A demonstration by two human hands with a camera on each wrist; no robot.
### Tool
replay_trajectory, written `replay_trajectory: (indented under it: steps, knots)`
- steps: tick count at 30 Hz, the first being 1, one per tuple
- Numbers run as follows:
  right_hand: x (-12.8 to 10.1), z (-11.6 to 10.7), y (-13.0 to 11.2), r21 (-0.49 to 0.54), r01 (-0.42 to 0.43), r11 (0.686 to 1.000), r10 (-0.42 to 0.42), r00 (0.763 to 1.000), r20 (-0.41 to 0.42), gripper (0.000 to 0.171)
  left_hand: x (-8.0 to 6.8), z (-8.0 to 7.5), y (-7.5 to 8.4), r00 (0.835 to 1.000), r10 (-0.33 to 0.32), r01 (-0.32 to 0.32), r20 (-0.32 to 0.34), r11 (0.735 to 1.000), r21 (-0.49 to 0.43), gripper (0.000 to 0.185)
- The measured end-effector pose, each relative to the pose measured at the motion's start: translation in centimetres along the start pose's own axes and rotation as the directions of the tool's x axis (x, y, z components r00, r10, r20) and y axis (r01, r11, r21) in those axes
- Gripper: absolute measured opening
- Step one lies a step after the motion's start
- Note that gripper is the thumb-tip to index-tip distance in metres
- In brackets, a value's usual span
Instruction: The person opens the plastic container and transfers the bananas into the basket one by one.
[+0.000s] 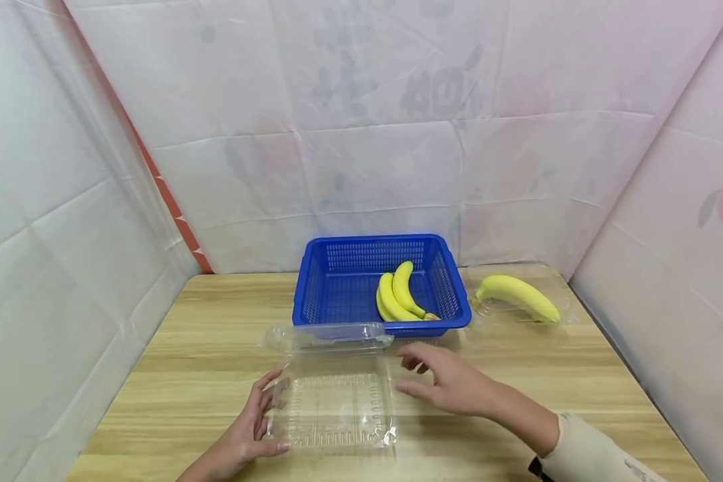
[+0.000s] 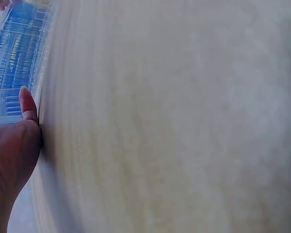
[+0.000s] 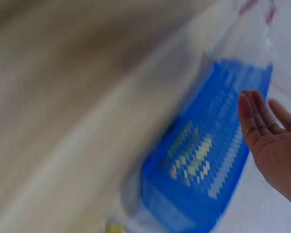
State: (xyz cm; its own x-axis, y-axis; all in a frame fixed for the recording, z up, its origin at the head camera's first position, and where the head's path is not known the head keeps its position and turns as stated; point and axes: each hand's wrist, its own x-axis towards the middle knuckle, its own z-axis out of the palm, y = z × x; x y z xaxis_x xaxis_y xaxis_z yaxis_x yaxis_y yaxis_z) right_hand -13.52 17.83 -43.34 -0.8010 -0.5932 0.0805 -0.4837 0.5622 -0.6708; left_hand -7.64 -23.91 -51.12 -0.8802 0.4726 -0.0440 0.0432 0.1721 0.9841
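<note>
So the left hand (image 1: 250, 428) has hold of the near left corner of a clear plastic box (image 1: 337, 408), thumb along the front edge and fingers bent against the left side. The box sits open on the wood-grain tabletop (image 1: 217, 335), right in front of the person, and I can't spot anything in it. Its lid (image 1: 328, 335) stands up at the back, overlapping the front of a blue basket (image 1: 346, 294) in the head view.

Right hand (image 1: 452, 381) is holding nothing, just off the right side of the box, fingers loosely bent with a decent gap to the thumb. The right wrist cam is pretty blurry, but the fingers look fairly straight there.

The basket has a little bunch of bananas (image 1: 390, 294) toward its right side, stems pointing to the near right corner. Over to the right of that, another banana (image 1: 518, 294) lies with a second clear container (image 1: 542, 271); can't really tell if it's inside or on top. Pale printed cloth (image 1: 367, 167) hangs behind everything.
</note>
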Motion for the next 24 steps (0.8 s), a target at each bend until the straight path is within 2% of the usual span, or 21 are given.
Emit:
replay_trajectory:
  steps: [5,9,12,16,24]
  knots:
    - [0.4,2.4,-0.2,0.135,-0.117,0.984,0.099,0.986,0.132,0.085,0.2,0.0,0.5,0.998,-0.055,0.054,-0.018,0.998,-0.017,0.116]
    - [0.6,3.3,-0.2,0.164,-0.153,0.974,0.127,0.980,0.156,0.097,0.3,0.0,0.6,0.998,-0.064,0.063,-0.014,0.994,-0.085,0.115]
    - [0.8,3.7,-0.1,0.151,-0.152,0.977,0.130,0.981,0.142,0.096,0.4,-0.1,0.4,0.998,-0.052,0.048,-0.042,0.995,-0.090,0.116]
    - [1.0,4.1,0.0,0.139,-0.122,0.983,0.104,0.986,0.127,0.087,0.5,-0.2,0.1,0.995,-0.061,0.059,-0.085,0.998,-0.035,0.116]
    - [1.3,4.3,0.1,0.132,-0.110,0.985,0.098,0.991,0.093,0.080,0.8,-0.3,0.1,0.996,-0.054,0.050,-0.067,0.997,-0.060,0.117]
